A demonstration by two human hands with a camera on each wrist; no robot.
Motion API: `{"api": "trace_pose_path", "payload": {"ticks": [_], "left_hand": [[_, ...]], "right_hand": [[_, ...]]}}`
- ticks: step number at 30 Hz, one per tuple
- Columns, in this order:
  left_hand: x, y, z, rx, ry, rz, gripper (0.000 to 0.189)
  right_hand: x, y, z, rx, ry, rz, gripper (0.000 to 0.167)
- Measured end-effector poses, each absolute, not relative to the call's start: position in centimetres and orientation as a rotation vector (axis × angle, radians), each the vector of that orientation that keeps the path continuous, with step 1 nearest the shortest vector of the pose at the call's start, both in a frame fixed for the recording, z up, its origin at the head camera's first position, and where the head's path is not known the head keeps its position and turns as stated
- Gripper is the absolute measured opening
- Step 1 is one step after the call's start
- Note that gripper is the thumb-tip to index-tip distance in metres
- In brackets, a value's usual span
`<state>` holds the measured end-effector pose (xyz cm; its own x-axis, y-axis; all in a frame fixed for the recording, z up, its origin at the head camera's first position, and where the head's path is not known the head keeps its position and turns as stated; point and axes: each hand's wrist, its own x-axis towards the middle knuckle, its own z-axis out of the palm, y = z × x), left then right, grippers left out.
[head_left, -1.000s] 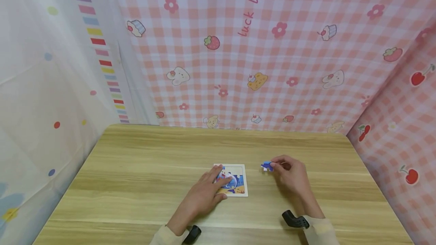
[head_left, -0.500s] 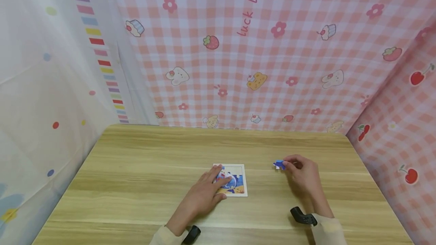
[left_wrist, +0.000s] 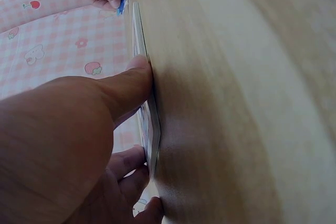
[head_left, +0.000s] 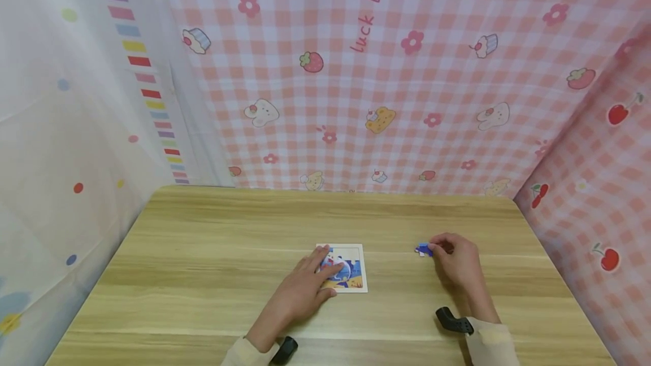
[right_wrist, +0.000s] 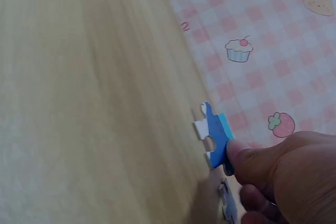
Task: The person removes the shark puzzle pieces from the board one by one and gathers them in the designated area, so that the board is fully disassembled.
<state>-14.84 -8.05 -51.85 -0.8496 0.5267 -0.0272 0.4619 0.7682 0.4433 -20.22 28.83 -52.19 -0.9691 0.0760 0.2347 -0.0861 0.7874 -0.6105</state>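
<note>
A small square jigsaw puzzle in a white frame [head_left: 364, 270] lies flat on the table, with a bare pale patch near its top right. My left hand [head_left: 300, 290] rests over its left side, fingers spread, the thumb at the near edge in the left wrist view. To the right, my right hand [head_left: 458, 258] pinches a blue and white puzzle piece [right_wrist: 215, 135] between thumb and fingers, tilted up close to the tabletop. Below it in the right wrist view, another puzzle piece [right_wrist: 228, 203] shows, partly hidden by my hand.
The wooden table [head_left: 229, 230] extends around both hands. A pink checked cloth [head_left: 356, 100] hangs at its back edge, another checked cloth [head_left: 600, 196] on the right and a pale dotted cloth [head_left: 76, 146] on the left.
My right hand has moved to the right, away from the framed puzzle, with the piece pinched in it. The left hand stays on the puzzle.
</note>
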Motion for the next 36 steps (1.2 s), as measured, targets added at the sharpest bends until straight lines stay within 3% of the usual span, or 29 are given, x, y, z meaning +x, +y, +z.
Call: {"api": "trace_pose_path", "payload": {"ticks": [36], "left_hand": [[-15.1, -7.9, -52.1, 0.749, 2.838, 0.720, 0.054]], "right_hand": [[-20.8, 28.3, -53.3, 0.009, -2.677, 0.829, 0.006]]}}
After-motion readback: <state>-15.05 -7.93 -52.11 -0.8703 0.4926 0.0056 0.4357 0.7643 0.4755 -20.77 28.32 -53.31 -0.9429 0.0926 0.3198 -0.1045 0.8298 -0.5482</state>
